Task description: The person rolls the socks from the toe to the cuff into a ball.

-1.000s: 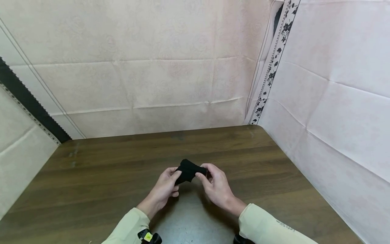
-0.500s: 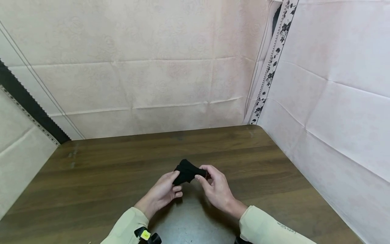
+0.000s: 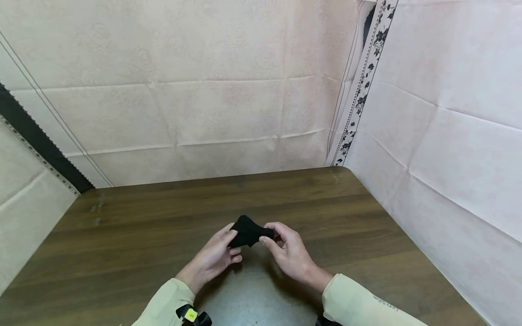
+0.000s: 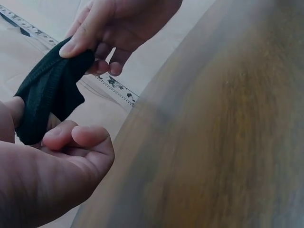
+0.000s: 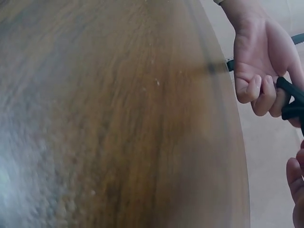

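Observation:
A small black knit cloth, like a folded sock [image 3: 246,232], is held up between both hands above the table. My left hand [image 3: 210,262] pinches its left side, thumb on top. On the right, my right hand [image 3: 291,258] pinches the narrower end between thumb and fingers. The left wrist view gives a closer look at the black sock-like cloth [image 4: 40,95], with a seam line along it and a fold hanging down. In the right wrist view the cloth [image 5: 293,108] is cut off by the frame edge, and only part of the right hand [image 5: 298,194] appears.
The brown wood-grain table [image 3: 163,217] spreads under the hands, with glare near its front. Pale cloth hangings [image 3: 224,113] rise behind it and on both sides. A black strip [image 3: 45,140] runs along the left corner, a floral border [image 3: 360,99] along the right.
Both hands and the black cloth have shifted slightly left and toward me. The left fingers have changed their hold a little, and the cloth looks more spread out.

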Demonstrator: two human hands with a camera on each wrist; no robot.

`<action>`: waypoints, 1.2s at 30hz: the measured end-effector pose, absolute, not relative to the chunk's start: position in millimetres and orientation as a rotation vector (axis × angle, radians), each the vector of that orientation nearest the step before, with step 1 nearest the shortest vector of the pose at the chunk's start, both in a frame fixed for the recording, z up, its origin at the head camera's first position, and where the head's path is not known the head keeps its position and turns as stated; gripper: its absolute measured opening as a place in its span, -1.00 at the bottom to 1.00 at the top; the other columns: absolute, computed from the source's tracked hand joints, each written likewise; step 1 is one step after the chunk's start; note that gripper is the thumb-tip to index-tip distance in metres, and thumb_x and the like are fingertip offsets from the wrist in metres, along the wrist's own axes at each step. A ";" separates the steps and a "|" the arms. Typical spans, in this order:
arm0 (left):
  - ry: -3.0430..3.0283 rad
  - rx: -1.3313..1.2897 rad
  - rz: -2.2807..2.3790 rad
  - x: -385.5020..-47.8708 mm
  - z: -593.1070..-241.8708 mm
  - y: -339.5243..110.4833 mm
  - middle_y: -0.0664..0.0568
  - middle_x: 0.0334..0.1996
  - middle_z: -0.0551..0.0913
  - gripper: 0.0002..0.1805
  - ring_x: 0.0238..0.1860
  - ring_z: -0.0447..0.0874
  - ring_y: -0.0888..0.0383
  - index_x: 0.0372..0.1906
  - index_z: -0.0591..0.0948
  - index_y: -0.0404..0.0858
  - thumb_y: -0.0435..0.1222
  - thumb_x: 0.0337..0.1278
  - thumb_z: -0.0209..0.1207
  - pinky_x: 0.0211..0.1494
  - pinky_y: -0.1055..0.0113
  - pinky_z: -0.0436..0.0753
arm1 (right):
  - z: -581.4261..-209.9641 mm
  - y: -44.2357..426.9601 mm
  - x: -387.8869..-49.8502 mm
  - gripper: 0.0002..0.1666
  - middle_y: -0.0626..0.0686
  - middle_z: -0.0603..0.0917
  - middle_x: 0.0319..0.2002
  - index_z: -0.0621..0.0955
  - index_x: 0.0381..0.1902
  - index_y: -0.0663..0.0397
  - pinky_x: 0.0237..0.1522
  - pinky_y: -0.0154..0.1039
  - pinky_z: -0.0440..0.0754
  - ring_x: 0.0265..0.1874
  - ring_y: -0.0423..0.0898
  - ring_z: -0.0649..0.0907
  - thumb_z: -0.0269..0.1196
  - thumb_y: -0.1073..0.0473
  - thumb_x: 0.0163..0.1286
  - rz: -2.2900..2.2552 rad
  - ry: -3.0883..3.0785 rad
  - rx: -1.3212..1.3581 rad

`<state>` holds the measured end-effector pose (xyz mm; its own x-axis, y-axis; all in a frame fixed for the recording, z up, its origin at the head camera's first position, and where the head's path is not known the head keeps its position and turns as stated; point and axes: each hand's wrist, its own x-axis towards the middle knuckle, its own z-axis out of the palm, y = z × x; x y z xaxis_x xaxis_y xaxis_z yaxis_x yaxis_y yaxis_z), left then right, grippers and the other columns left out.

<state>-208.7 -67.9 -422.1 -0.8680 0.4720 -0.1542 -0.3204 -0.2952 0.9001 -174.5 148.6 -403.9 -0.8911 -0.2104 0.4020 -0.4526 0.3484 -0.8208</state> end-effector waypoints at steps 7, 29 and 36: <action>1.574 0.319 2.112 -209.3 -420.0 -77.1 -0.12 0.01 0.49 -0.59 -0.45 0.25 0.13 0.35 0.34 -0.21 -0.13 0.61 -0.07 -0.32 0.31 0.39 | -388.3 151.1 -169.0 -0.81 0.00 0.63 -0.30 0.63 -0.02 0.15 -0.35 -0.26 0.57 -0.36 -0.11 0.59 0.27 0.31 0.44 1.618 -2.458 0.664; 1.566 0.583 2.097 -214.0 -421.8 -93.3 0.01 -0.13 0.52 -0.87 -0.26 0.48 0.09 -0.17 0.55 -0.13 -0.23 0.54 0.01 -0.21 0.29 0.47 | -413.1 157.6 -187.9 -0.80 0.01 0.62 -0.28 0.64 -0.01 0.00 -0.28 -0.29 0.50 -0.32 -0.03 0.59 0.25 0.09 0.49 1.816 -2.540 0.718; 1.598 0.798 2.031 -219.5 -423.4 -97.5 0.00 -0.20 0.50 -0.84 -0.30 0.46 0.06 -0.19 0.59 -0.16 -0.30 0.51 0.00 -0.18 0.28 0.46 | -413.3 159.3 -190.6 -0.79 -0.02 0.67 -0.28 0.65 0.02 0.00 -0.26 -0.18 0.57 -0.32 0.00 0.62 0.22 0.09 0.52 1.868 -2.603 0.817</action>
